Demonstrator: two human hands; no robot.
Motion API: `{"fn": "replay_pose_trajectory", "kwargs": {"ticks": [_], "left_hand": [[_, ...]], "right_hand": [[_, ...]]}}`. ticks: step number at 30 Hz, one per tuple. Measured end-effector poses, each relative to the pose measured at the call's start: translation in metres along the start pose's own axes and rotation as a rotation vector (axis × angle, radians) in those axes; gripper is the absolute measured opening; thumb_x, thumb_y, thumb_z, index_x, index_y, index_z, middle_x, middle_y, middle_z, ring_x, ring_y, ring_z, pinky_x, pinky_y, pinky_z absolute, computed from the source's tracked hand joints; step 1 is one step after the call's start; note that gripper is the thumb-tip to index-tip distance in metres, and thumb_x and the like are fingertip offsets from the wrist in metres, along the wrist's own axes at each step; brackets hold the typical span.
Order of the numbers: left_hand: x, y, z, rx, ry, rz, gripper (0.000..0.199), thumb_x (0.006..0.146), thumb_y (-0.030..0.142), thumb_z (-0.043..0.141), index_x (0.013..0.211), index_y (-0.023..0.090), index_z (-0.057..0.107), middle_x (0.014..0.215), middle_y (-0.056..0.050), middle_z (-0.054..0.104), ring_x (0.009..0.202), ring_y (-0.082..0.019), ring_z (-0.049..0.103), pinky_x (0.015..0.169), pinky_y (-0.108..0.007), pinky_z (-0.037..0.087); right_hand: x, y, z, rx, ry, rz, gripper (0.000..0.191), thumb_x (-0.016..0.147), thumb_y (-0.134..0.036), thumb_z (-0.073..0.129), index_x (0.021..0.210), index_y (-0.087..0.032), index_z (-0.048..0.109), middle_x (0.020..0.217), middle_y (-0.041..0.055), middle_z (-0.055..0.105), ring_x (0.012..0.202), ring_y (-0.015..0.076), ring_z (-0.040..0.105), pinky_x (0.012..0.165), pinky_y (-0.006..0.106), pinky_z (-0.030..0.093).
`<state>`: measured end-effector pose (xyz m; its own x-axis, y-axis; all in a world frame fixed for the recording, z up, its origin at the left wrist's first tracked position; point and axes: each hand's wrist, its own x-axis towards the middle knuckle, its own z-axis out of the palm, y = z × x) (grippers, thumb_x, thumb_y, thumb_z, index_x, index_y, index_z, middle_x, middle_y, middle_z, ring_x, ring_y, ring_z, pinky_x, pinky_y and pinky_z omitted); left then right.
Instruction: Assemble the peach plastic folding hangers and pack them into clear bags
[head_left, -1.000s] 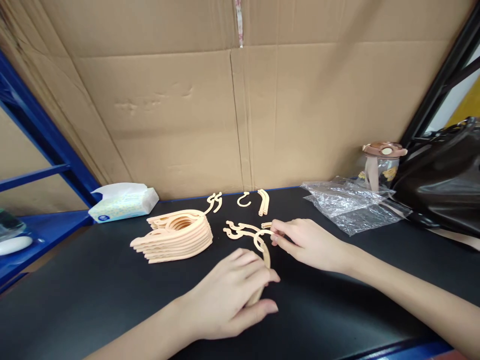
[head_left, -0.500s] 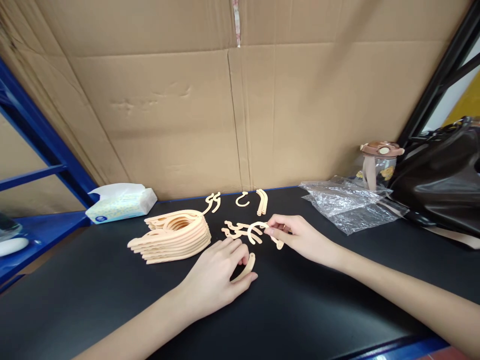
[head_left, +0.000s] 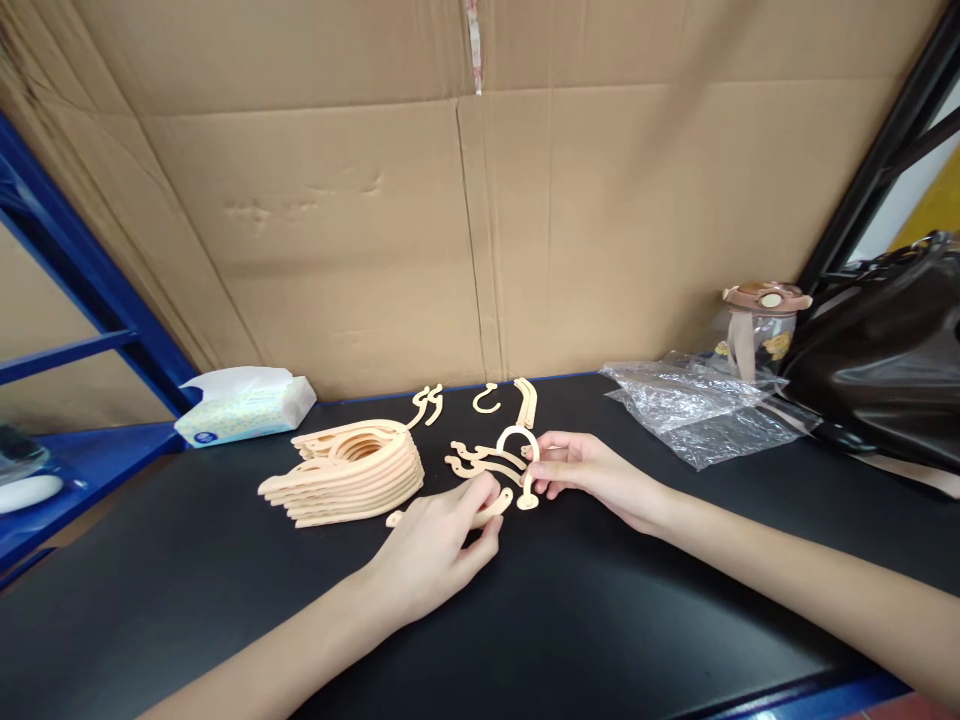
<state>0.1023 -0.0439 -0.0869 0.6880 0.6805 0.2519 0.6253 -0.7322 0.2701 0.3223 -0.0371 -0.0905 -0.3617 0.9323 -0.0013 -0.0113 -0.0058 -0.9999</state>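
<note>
Between the fingers of my right hand [head_left: 581,468] is a cream hanger hook [head_left: 528,485], its curve up and its flat base down. My left hand [head_left: 442,535] pinches a curved hanger arm [head_left: 496,508]; its rounded end points at the hook's base, and its other end shows left of my knuckles. Whether arm and hook touch I cannot tell. Just beyond, loose hanger arms [head_left: 472,463] lie on the black tabletop [head_left: 600,620]. To the left sits a stack of folded cream hangers [head_left: 352,480].
At the back lie a single hook [head_left: 486,400], several slim arms [head_left: 526,402] and wavy pieces [head_left: 429,403]. A tissue pack [head_left: 244,408] stands back left. On the right are a crumpled clear bag [head_left: 697,410], a lidded bottle [head_left: 765,325] and a dark bag [head_left: 885,350]. Cardboard [head_left: 337,230] walls the back.
My right hand has turned the hook so that its base points down. My left hand has closed round the arm and raised it, bringing its end near the hook's base.
</note>
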Motion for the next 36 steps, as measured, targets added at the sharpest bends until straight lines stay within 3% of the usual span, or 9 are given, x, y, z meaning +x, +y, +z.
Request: {"fn": "replay_pose_trajectory", "kwargs": {"ticks": [3,7,10,13,16,24,36], "left_hand": [[0.0002,0.0006,0.0000,-0.039,0.006,-0.025,0.005,0.087,0.019,0.037,0.084,0.023,0.036,0.064,0.006,0.050,0.050,-0.012,0.048,0.048,-0.022,0.030],[-0.0003,0.0005,0.0012,-0.070,-0.001,0.001,0.008,0.088,0.020,0.035,0.093,0.023,0.041,0.062,0.006,0.050,0.050,-0.013,0.050,0.049,-0.022,0.033],[-0.0006,0.0011,0.0022,-0.042,-0.017,0.016,0.006,0.088,0.021,0.036,0.086,0.022,0.041,0.058,0.007,0.047,0.047,-0.012,0.048,0.048,-0.022,0.030],[-0.0001,0.0028,0.0018,-0.005,-0.017,0.029,0.017,0.087,0.019,0.037,0.070,0.021,0.034,0.054,0.007,0.040,0.046,-0.011,0.042,0.047,-0.022,0.026],[0.0004,0.0039,0.0005,0.001,-0.011,0.064,0.021,0.087,0.018,0.038,0.067,0.021,0.030,0.056,0.006,0.040,0.048,-0.010,0.042,0.048,-0.022,0.027],[-0.0006,0.0004,-0.0001,0.023,-0.003,0.143,0.017,0.093,0.022,0.034,0.080,0.020,0.045,0.071,0.001,0.053,0.065,-0.014,0.051,0.055,-0.024,0.035],[-0.0016,-0.0017,0.0019,0.047,-0.017,0.176,0.012,0.098,0.026,0.035,0.092,0.021,0.045,0.084,0.000,0.059,0.073,-0.015,0.056,0.057,-0.024,0.036]], "right_hand": [[0.0007,0.0018,0.0010,0.044,0.012,-0.001,0.027,0.074,-0.036,0.071,0.089,-0.018,0.057,0.083,0.0015,0.064,0.076,0.0117,0.059,0.068,0.024,0.045],[0.0022,0.0055,0.0011,0.063,0.036,0.002,0.040,0.075,-0.036,0.070,0.108,-0.020,0.055,0.088,0.0021,0.064,0.075,0.0121,0.058,0.067,0.025,0.044],[0.0025,0.0076,0.0003,0.066,0.028,0.002,0.047,0.076,-0.036,0.070,0.117,-0.021,0.053,0.090,0.0023,0.064,0.075,0.0121,0.058,0.068,0.026,0.044],[0.0020,0.0076,-0.0001,0.062,0.011,-0.008,0.045,0.076,-0.036,0.069,0.116,-0.021,0.055,0.091,0.0027,0.065,0.074,0.0112,0.057,0.069,0.025,0.043],[0.0011,0.0062,0.0003,0.066,0.001,-0.016,0.044,0.077,-0.035,0.069,0.115,-0.020,0.055,0.090,0.0022,0.065,0.070,0.0096,0.054,0.068,0.025,0.043],[0.0018,0.0059,0.0002,0.085,-0.018,-0.011,0.040,0.074,-0.037,0.071,0.108,-0.020,0.056,0.088,0.0012,0.064,0.065,0.0090,0.053,0.066,0.025,0.043],[0.0021,0.0045,-0.0001,0.016,0.001,-0.001,0.039,0.074,-0.035,0.071,0.107,-0.019,0.057,0.078,-0.0005,0.064,0.063,0.0096,0.052,0.065,0.026,0.043]]}}
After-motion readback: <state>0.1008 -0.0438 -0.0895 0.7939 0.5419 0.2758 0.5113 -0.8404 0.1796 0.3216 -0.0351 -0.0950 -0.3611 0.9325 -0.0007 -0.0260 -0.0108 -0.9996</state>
